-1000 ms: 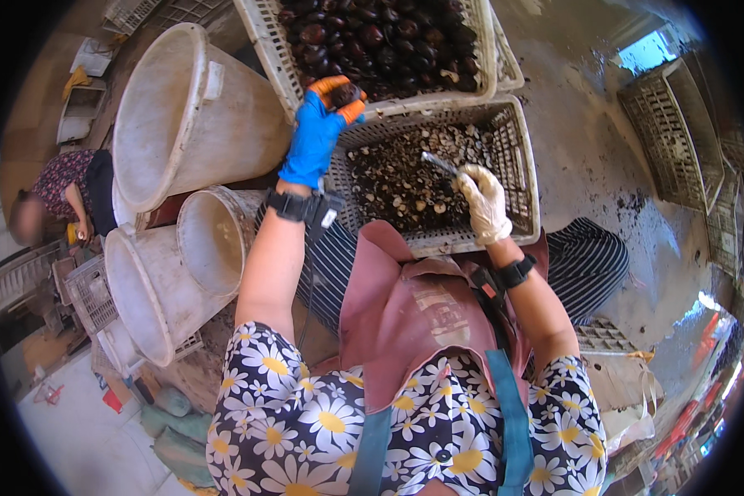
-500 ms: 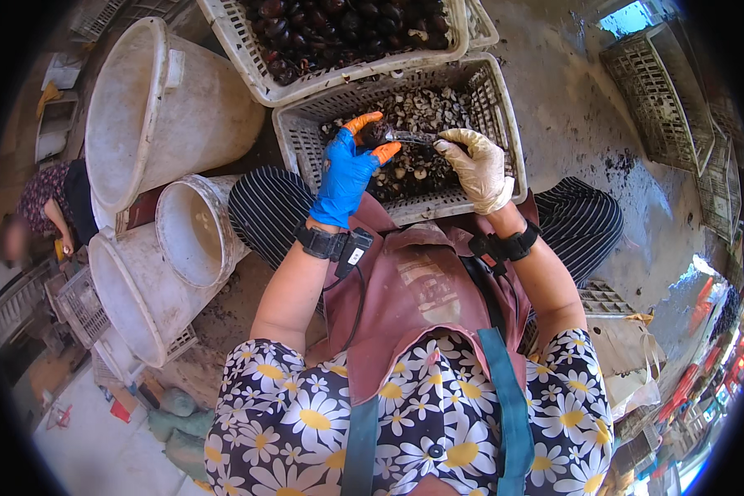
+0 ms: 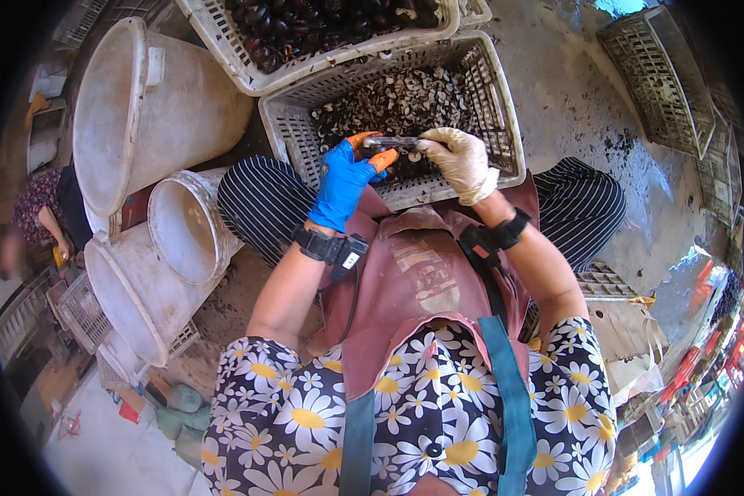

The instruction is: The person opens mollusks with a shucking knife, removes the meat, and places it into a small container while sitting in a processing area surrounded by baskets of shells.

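Note:
My left hand [image 3: 343, 182], in a blue glove with orange fingertips, is closed, thumb and fingers pinching a dark shellfish that is mostly hidden. My right hand [image 3: 463, 165], in a cream glove, grips a slim metal tool [image 3: 401, 143], which reaches left to the shellfish. Its handle is covered by the fingers, and its exact kind does not show. Both hands are over the near edge of a whitish plastic crate [image 3: 504, 107]. Inside it lie many small pale pieces [image 3: 413, 95] among dark bits.
Beyond it stands another crate [image 3: 260, 78] of dark shellfish [image 3: 306, 29]. Large dirty white tubs [image 3: 186, 99] lie tipped at my left, near another person [image 3: 45, 207]. Slatted crates [image 3: 657, 78] stand at the right on the wet, dirty floor [image 3: 570, 99].
The tool and shellfish are lower in the picture and closer to me. My right hand has come slightly nearer the left. The view has shifted a little, moving the crates up and left.

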A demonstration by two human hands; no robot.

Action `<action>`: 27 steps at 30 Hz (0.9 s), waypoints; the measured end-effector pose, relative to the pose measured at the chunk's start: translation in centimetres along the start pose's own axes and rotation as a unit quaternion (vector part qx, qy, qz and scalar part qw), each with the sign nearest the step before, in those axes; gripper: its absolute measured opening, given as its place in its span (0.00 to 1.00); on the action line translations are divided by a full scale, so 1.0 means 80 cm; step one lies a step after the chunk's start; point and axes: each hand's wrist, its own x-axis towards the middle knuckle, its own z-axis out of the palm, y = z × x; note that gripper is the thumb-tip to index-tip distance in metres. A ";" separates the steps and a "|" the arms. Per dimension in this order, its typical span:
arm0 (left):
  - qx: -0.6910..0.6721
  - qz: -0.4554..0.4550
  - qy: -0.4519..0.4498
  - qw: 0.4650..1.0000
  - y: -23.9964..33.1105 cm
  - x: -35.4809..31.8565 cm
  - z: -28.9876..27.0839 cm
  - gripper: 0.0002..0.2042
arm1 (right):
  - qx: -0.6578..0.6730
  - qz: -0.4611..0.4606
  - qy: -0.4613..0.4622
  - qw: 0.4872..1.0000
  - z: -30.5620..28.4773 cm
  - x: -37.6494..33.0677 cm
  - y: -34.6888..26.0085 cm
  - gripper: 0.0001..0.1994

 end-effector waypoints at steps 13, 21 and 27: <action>-0.172 -0.010 0.074 0.982 0.002 -0.007 0.011 0.21 | 0.177 0.021 -0.009 0.984 -0.007 -0.007 -0.001 0.07; 0.055 0.140 0.125 0.981 -0.006 -0.010 0.009 0.22 | -0.057 -0.003 -0.006 0.998 -0.023 -0.015 0.002 0.10; 0.164 0.132 0.213 0.954 0.000 -0.005 0.015 0.22 | 0.144 0.066 0.016 0.987 0.016 -0.018 0.020 0.07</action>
